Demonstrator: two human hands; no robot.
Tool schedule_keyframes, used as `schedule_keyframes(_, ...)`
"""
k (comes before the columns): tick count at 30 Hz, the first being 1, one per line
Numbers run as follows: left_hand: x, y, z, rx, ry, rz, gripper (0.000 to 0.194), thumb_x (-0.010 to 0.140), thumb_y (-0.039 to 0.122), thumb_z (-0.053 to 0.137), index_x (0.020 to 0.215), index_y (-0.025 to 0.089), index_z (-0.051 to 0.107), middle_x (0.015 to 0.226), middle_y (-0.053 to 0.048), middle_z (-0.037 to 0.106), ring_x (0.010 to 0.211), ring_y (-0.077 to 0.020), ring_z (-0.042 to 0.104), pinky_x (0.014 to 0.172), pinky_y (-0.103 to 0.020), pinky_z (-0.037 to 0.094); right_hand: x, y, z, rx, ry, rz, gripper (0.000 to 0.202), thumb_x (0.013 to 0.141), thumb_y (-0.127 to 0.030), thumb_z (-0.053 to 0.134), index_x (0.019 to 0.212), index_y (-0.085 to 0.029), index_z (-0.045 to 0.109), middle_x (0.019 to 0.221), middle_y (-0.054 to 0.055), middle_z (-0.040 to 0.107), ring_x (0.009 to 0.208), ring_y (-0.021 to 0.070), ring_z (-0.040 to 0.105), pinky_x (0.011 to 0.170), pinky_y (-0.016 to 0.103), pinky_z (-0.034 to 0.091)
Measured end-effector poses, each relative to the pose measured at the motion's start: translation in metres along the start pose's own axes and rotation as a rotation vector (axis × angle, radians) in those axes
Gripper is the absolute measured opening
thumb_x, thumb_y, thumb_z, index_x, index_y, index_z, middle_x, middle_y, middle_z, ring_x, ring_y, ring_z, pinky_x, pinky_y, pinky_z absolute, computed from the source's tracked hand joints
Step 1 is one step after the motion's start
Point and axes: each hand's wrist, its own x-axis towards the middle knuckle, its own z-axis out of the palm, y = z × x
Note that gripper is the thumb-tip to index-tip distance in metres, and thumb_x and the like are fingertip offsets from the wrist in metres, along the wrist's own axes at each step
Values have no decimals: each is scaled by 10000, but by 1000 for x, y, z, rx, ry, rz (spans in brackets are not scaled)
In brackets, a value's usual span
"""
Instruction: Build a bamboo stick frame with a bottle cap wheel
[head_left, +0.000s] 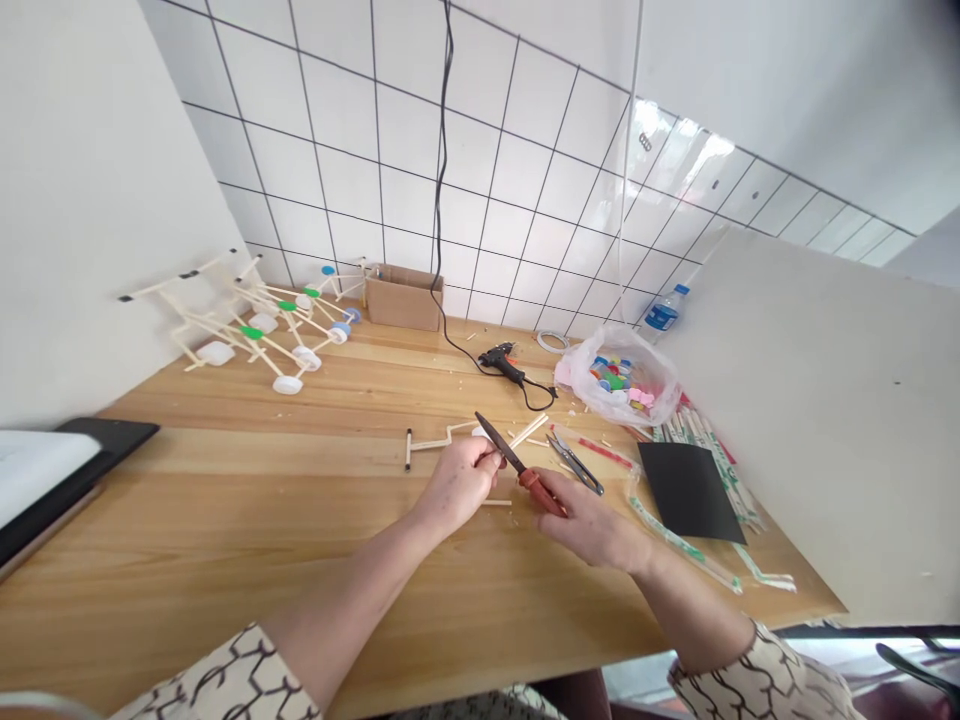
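Note:
My right hand [581, 515] is closed round the red handle of a knife [501, 442], whose dark blade points up and left. The blade lies against pale wooden sticks [529, 430]. My left hand [461, 480] pinches the near end of the sticks, just left of the blade. Behind my left hand is a small stick frame [429, 443] with a black-tipped crossbar, partly hidden by the fingers. A loose stick [496, 503] lies between my hands. Snips [576, 465] rest on the wooden table [300, 560], behind my right hand.
Stick models with bottle-cap wheels [288, 384] stand at the back left, beside a cardboard box [405, 298]. A black glue gun [504, 362] with a cord lies behind my hands. To the right are a bag of caps [622, 380], a bottle [664, 312], a black sheet [691, 490] and wrapped sticks.

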Motion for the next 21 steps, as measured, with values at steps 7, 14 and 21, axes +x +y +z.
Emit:
schedule_keyframes(7, 1, -2, 0, -1, 8, 6, 220, 776, 278, 462, 609, 180, 566, 500, 20, 514, 478, -149, 454, 513, -258, 306, 2, -3, 1, -23, 18, -1, 138, 695, -105, 476, 803, -192, 474, 734, -29, 485, 698, 142, 453, 639, 255, 354)
schedule_keyframes(14, 2, -2, -1, -2, -7, 7, 229, 775, 260, 458, 573, 184, 535, 499, 19, 513, 467, -142, 443, 506, -257, 295, 3, -2, -1, -31, -4, -11, 132, 699, -136, 467, 818, -193, 471, 759, -17, 500, 708, 149, 458, 636, 261, 345)
schedule_keyframes(21, 3, -2, 0, 1, -3, 7, 266, 766, 267, 460, 510, 193, 462, 484, 30, 477, 457, -128, 411, 503, -252, 282, 5, -1, 0, -38, -6, -1, 142, 683, -133, 463, 809, -197, 471, 717, -29, 464, 671, 138, 421, 610, 252, 317)
